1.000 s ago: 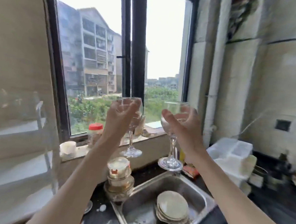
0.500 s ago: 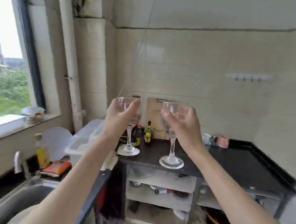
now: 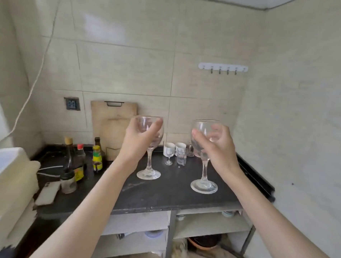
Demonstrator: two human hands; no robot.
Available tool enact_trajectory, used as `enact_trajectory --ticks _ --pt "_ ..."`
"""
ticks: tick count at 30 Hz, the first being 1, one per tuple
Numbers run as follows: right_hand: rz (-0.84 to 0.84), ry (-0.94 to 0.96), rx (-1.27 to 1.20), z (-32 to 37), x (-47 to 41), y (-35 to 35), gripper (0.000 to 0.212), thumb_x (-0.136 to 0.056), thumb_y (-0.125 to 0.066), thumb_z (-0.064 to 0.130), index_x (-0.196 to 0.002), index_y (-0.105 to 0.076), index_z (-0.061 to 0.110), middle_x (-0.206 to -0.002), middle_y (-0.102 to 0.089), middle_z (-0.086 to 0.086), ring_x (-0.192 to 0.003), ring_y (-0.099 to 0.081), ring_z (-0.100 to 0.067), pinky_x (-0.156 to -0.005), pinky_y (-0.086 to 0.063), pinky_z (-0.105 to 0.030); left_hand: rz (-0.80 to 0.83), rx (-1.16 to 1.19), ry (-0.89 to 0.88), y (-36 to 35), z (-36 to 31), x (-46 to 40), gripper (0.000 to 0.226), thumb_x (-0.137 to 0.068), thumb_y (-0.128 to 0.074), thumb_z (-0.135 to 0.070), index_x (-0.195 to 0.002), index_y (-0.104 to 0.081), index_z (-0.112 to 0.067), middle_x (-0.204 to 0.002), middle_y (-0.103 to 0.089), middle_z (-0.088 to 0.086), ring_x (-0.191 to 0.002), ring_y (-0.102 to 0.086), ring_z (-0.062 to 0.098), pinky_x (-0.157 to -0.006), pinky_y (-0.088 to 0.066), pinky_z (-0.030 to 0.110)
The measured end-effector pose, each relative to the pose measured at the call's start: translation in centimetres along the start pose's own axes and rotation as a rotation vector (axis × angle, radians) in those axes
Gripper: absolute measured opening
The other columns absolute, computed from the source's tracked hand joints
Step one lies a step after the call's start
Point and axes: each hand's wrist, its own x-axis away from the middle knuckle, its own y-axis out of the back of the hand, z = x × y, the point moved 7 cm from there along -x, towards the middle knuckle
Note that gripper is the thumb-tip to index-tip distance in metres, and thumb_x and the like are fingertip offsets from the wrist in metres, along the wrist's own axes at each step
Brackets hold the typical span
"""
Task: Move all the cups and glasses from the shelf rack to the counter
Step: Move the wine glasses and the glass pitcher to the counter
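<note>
Black counter (image 3: 161,192): hands (both) grip upright wine glasses (image 3: 150,147).

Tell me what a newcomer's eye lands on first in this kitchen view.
First, the two clear wine glasses held up in the middle: one in the left hand, one in the right hand, each grip closed around the bowl above the black counter. Behind them, a small cluster of cups and glasses stands at the back of the counter. To the left stand sauce bottles, with a wooden cutting board leaning on the tiled wall.
</note>
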Motion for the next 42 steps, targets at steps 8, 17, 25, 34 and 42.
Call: enact_trajectory --ticks 8,17,25,34,42 --pt "-0.037 -0.125 0.020 -10.7 -9.4 2.9 0.062 -0.071 -0.071 0.045 -0.120 -0.043 0.018 -0.105 -0.056 0.002 -0.091 -0.058 -0.006 -0.061 -0.041 -0.018 0.244 0.038 0.080 -11.4 8.7 -8.6 0.050 -0.081 -0.066 -0.030 -0.098 -0.043 0.012 -0.062 -0.044 -0.008 -0.048 -0.045 0.004 -0.050 -0.038 0.019" --pt "0.061 -0.149 0.050 -23.0 -23.2 5.5 0.049 -0.069 -0.075 0.043 -0.102 -0.041 0.032 -0.098 -0.054 0.016 -0.099 -0.057 -0.008 -0.079 -0.045 -0.024 0.158 -0.007 0.177 -22.9 19.2 -18.4 0.045 -0.081 -0.068 -0.031 -0.114 -0.042 -0.017 -0.089 -0.057 -0.006 -0.063 -0.062 0.009 -0.060 -0.047 0.020" --pt "0.151 -0.260 0.038 -33.9 -32.3 7.2 0.057 -0.065 -0.077 0.039 -0.108 -0.040 0.029 -0.101 -0.054 0.014 -0.098 -0.056 -0.005 -0.070 -0.040 -0.015 0.138 -0.182 0.261 -30.9 27.8 -24.5 0.043 -0.079 -0.069 -0.030 -0.114 -0.045 -0.019 -0.101 -0.055 -0.013 -0.093 -0.057 0.002 -0.055 -0.043 0.012" --pt "0.285 -0.348 0.221 -46.3 -38.7 4.4 0.075 -0.061 -0.078 0.045 -0.122 -0.038 0.024 -0.117 -0.052 0.009 -0.103 -0.053 -0.007 -0.076 -0.038 -0.018 0.231 -0.422 0.353 -34.0 40.7 -29.4 0.055 -0.073 -0.075 -0.027 -0.115 -0.041 -0.016 -0.103 -0.051 -0.012 -0.090 -0.054 0.016 -0.077 -0.044 0.033" --pt "0.387 -0.490 0.337 -56.9 -43.6 -0.9 0.080 -0.054 -0.077 0.050 -0.118 -0.034 0.034 -0.112 -0.046 0.016 -0.092 -0.051 -0.002 -0.064 -0.033 -0.008 0.266 -0.493 0.398 -35.6 49.7 -35.1 0.043 -0.069 -0.077 -0.021 -0.097 -0.045 -0.026 -0.095 -0.051 -0.011 -0.082 -0.054 0.012 -0.052 -0.039 0.014"
